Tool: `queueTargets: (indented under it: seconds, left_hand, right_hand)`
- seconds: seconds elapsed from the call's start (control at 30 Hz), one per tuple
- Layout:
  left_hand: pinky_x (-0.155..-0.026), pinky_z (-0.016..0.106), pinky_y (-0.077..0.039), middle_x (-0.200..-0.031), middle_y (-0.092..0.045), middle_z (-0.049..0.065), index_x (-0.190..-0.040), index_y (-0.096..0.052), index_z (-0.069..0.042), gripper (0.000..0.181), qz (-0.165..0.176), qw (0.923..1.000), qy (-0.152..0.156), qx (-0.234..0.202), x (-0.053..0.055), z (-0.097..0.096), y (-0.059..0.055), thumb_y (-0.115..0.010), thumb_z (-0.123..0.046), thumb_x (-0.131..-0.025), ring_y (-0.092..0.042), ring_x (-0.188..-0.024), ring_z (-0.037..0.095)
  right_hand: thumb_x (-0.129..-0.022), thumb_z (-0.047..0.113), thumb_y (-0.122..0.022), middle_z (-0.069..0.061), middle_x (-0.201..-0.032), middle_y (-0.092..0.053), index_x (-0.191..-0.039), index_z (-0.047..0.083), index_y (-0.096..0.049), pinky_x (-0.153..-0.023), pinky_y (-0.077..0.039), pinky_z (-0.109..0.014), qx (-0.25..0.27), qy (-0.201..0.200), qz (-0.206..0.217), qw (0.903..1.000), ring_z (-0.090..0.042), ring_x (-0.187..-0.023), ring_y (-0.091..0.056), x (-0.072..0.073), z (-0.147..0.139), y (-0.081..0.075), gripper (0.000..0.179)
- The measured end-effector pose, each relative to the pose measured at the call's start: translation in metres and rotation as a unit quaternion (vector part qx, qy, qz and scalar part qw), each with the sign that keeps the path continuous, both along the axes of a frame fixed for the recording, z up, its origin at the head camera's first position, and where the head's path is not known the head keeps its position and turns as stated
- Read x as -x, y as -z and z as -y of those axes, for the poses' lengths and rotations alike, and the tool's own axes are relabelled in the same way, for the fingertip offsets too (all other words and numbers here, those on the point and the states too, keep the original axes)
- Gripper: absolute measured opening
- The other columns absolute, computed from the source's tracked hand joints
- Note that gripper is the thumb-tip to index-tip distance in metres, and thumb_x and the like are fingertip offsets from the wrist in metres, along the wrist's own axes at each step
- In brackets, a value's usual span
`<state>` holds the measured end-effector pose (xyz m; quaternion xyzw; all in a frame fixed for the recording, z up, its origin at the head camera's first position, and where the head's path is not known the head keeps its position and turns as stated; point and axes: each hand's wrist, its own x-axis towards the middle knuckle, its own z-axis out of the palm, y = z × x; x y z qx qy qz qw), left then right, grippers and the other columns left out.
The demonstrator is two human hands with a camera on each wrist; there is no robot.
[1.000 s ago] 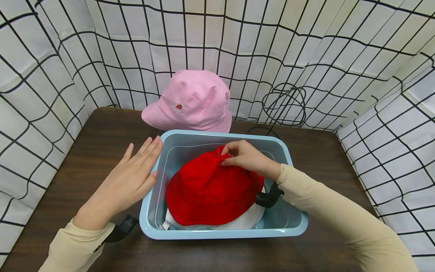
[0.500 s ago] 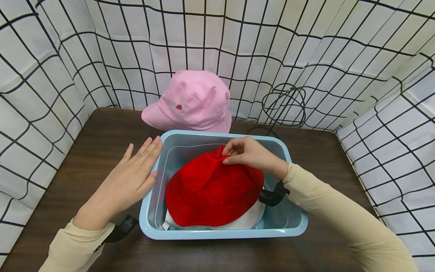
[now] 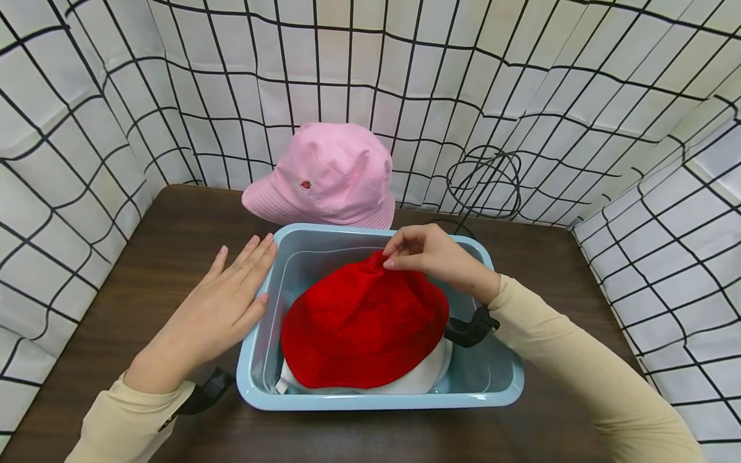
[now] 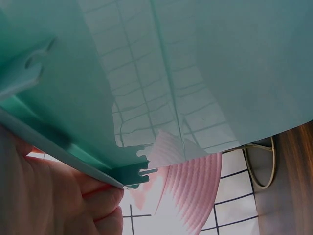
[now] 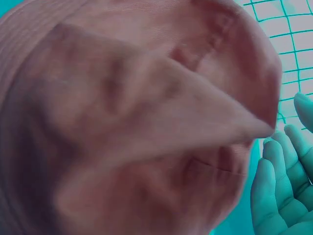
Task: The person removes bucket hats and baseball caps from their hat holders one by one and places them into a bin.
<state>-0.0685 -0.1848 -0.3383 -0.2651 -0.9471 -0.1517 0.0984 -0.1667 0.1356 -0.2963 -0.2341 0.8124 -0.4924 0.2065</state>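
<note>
A red bucket hat [image 3: 365, 328] lies in the light blue plastic basin [image 3: 382, 402], its crown drawn up into a small peak. Beneath it shows a white piece of cloth [image 3: 425, 376], perhaps another hat, mostly hidden. My right hand [image 3: 434, 254] is beside that peak with fingers bent loosely; in the right wrist view the thumb [image 5: 304, 110] stands apart from the fingers and no fabric is between them. With straight fingers, my left hand [image 3: 228, 308] rests against the basin's left rim; the left wrist view shows its fingers [image 4: 100, 196] under that rim.
Behind the basin, a pink bucket hat [image 3: 336, 173] with a strawberry emblem stands on the dark wooden table [image 3: 191, 225]. A coil of black cable [image 3: 485, 180] leans on the back wall at right. White, black-gridded cloth walls [image 3: 405, 64] enclose the table.
My right hand has drawn up and slightly right, its fingertips coming off the red hat's peak. The hat stays in the basin. My left hand has not moved.
</note>
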Motion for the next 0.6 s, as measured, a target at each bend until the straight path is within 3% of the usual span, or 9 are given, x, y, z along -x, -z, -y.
queueTargets:
  seconds: [0.23,0.43,0.6]
  left_hand:
    - [-0.113,0.053,-0.001,-0.153,-0.022,0.017,-0.148,-0.021,0.002,0.067,0.000,1.0000,0.000,-0.003,0.001,0.000,0.000,-0.049,-0.023,-0.092,-0.014,-0.142,0.032]
    - [-0.113,0.051,0.000,-0.153,-0.022,0.017,-0.148,-0.022,0.002,0.067,-0.001,1.0000,0.000,-0.003,0.001,0.000,0.000,-0.049,-0.023,-0.092,-0.014,-0.142,0.033]
    - [-0.113,0.052,0.000,-0.153,-0.021,0.017,-0.148,-0.021,0.002,0.067,0.003,1.0000,-0.001,-0.001,0.000,0.000,-0.001,-0.049,-0.022,-0.092,-0.014,-0.142,0.032]
  right_hand:
    - [-0.083,0.008,-0.070,-0.009,-0.083,-0.064,-0.095,-0.001,-0.066,-0.073,-0.052,-0.032,0.023,0.016,-0.028,0.9992,-0.029,-0.080,-0.060,0.009,0.001,-0.013,0.015]
    - [-0.084,0.009,-0.069,-0.010,-0.084,-0.064,-0.098,-0.003,-0.065,-0.078,-0.053,-0.038,0.028,0.027,-0.043,0.9983,-0.032,-0.081,-0.059,0.015,0.004,-0.026,0.018]
    - [-0.085,0.010,-0.069,-0.016,-0.088,-0.064,-0.099,-0.001,-0.065,-0.077,-0.051,-0.038,0.042,0.034,-0.038,0.9978,-0.034,-0.083,-0.058,0.019,0.006,-0.034,0.018]
